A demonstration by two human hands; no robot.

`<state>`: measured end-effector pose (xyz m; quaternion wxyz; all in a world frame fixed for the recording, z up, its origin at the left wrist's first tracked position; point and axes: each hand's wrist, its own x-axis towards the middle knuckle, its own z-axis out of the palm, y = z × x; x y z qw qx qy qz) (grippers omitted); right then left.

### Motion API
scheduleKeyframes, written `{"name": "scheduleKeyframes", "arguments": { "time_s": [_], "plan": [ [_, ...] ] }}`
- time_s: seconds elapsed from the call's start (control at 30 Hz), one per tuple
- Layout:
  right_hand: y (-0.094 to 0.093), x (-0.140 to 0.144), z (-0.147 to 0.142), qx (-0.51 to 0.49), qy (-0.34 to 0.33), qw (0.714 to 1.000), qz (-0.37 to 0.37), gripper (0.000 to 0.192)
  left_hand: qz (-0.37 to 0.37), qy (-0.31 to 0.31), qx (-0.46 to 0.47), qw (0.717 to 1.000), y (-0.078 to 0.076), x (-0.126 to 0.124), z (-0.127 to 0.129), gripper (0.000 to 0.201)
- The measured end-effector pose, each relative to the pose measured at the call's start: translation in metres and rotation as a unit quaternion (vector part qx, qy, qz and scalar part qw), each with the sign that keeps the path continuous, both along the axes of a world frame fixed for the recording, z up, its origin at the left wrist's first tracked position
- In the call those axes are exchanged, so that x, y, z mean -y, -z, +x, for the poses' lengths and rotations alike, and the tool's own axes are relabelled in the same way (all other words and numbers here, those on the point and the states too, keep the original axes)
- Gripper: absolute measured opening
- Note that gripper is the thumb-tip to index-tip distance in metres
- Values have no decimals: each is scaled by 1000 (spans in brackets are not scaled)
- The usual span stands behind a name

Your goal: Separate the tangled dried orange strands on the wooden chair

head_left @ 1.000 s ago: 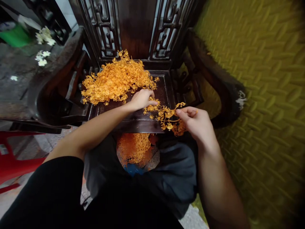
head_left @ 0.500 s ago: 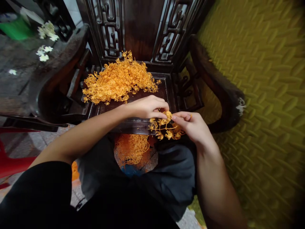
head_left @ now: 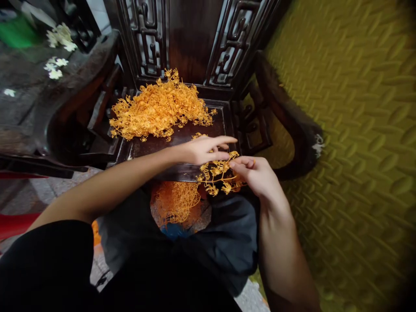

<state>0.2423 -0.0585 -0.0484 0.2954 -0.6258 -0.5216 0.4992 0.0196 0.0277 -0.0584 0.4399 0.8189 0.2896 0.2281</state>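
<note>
A heap of orange branched plastic pieces (head_left: 160, 108) lies on the dark wooden chair seat (head_left: 182, 136). My right hand (head_left: 255, 175) pinches a small orange sprig cluster (head_left: 217, 173) over the seat's front edge. My left hand (head_left: 203, 149) reaches across with fingers stretched out, its thumb and fingertips touching the top of that same cluster. Below, between my knees, a dark bag (head_left: 227, 234) holds more orange pieces (head_left: 175, 201).
The carved chair back (head_left: 191, 39) and curved armrests (head_left: 286, 117) enclose the seat. A yellow textured mat (head_left: 357, 130) fills the right side. White flowers (head_left: 56, 39) lie on a dark surface at upper left; a red plastic object (head_left: 16, 219) sits at left.
My left hand left the seat and came to the cluster in my right hand, its fingers now stretched out. The cluster moved slightly toward me over the seat's edge.
</note>
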Motion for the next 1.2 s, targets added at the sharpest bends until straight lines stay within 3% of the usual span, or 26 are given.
{"name": "scheduleKeyframes", "arguments": {
  "time_s": [0.07, 0.1, 0.23, 0.33, 0.47, 0.5, 0.57, 0.67, 0.73, 0.83, 0.9, 0.93, 0.97, 1.03, 1.1, 1.13, 1.2],
  "plan": [
    [-2, 1, -4, 4, -19, 1000, 2, 33, -25, 27, 33, 999, 3, 10, 14, 32],
    [-3, 2, -6, 4, -23, 1000, 0, 33, -38, 2, 54, 998, 5, 13, 19, 24],
    [-1, 2, -10, 3, -5, 1000, -2, 32, -92, -228, 113, 963, 8, 12, 36, 4],
    [1, 4, -9, 3, 14, 1000, 2, 31, -110, -338, 142, 924, 12, -7, 38, 2],
    [-2, 10, -3, -73, 49, 996, -33, 30, -92, -472, 152, 863, 29, -45, 18, 7],
    [-3, 12, 0, -96, 62, 993, -33, 30, -95, -460, 138, 872, 34, -52, 11, 9],
    [-6, 13, 4, -130, 76, 988, -27, 30, -105, -375, 83, 917, 42, -58, 2, 20],
    [-8, 11, 10, -147, 72, 986, -24, 31, -80, -240, -32, 967, 42, -47, 1, 38],
    [-7, 10, 12, -150, 79, 985, -19, 32, -43, -187, -61, 979, 32, -31, 4, 45],
    [-5, 8, 13, -148, 98, 984, -13, 32, 53, -64, -8, 997, 11, -5, 10, 48],
    [-4, 8, 12, -147, 103, 984, -19, 32, 125, 14, 33, 991, 1, 4, 14, 34],
    [-4, 8, 12, -147, 105, 983, -23, 32, 147, 19, 49, 988, -2, 5, 16, 24],
    [-4, 9, 12, -148, 108, 983, -28, 31, 151, -11, 66, 986, -3, 4, 17, 16],
    [-3, 12, 13, -145, 118, 982, -34, 30, 115, -156, 109, 975, 1, -7, 17, 17],
    [-2, 14, 14, -131, 127, 983, -34, 28, 37, -338, 150, 928, 13, -23, 13, 17],
    [-2, 15, 16, -124, 129, 983, -30, 27, -12, -398, 156, 904, 20, -31, 10, 17],
    [-1, 15, 17, -119, 136, 983, -27, 26, -119, -435, 131, 883, 38, -43, 4, 13]
  ]
}}
